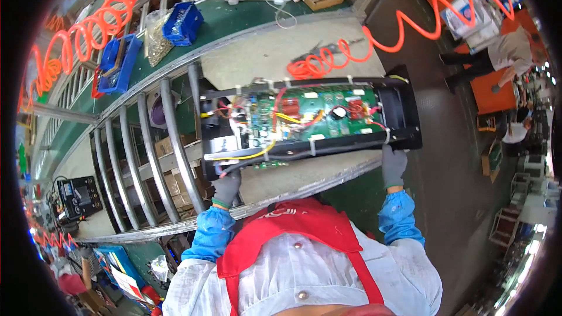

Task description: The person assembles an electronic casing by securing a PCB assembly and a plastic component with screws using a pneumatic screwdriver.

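A long black metal chassis with a green circuit board inside lies across the bench in front of me. Red, yellow and black wires run over the board and along the near side. Its left end reaches the metal rollers. My left hand, in a grey glove, grips the near left corner, with the fingertips partly hidden by the frame and wires. At the near right corner, my right hand, also gloved in grey, has its fingers closed against the chassis edge.
Metal rollers extend left toward a black boxed device. Blue bins and a bag of small parts sit on the far green shelf. A coiled orange air hose hangs beyond the chassis. Another person stands far right.
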`<action>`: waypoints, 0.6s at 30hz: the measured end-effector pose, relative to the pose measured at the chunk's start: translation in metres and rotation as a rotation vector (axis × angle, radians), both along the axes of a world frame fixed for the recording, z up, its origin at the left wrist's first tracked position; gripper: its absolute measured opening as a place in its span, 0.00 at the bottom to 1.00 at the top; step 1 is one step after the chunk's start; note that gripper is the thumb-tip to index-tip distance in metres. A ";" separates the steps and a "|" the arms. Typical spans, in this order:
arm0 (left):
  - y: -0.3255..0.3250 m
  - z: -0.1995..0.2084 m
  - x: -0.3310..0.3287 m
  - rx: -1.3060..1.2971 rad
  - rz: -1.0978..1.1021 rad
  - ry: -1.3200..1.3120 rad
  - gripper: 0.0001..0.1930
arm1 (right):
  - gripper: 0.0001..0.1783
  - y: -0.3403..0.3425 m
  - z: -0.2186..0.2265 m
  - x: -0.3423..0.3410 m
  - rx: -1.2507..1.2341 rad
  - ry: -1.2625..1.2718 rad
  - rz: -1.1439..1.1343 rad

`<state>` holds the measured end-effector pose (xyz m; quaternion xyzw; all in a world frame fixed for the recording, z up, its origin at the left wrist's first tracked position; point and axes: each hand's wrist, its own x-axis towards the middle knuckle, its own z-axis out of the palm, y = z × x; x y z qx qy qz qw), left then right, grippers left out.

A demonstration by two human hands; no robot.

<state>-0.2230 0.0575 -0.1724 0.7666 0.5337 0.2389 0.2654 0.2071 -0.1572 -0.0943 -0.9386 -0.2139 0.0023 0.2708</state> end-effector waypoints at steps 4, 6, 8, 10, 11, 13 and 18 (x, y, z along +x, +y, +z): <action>0.005 -0.021 -0.062 0.063 0.074 0.018 0.24 | 0.21 0.004 0.016 -0.032 -0.107 0.122 0.258; 0.013 0.010 -0.062 -0.020 0.120 0.062 0.26 | 0.19 -0.010 0.034 -0.035 -0.135 0.214 0.408; 0.017 -0.025 -0.099 0.016 0.214 0.150 0.24 | 0.23 -0.027 0.041 -0.023 -0.316 0.453 0.313; 0.022 0.014 -0.083 -0.145 0.223 0.050 0.26 | 0.31 -0.049 0.032 -0.011 -0.675 0.255 -0.088; 0.021 0.007 -0.094 -0.078 0.273 0.092 0.26 | 0.31 -0.049 0.028 -0.008 -0.673 0.262 -0.076; 0.031 -0.037 -0.151 -0.129 0.281 0.314 0.29 | 0.41 -0.048 0.015 -0.001 -0.469 0.069 -0.007; 0.038 0.016 -0.134 -0.015 0.291 0.099 0.22 | 0.43 -0.035 -0.066 0.035 -0.444 -0.050 0.312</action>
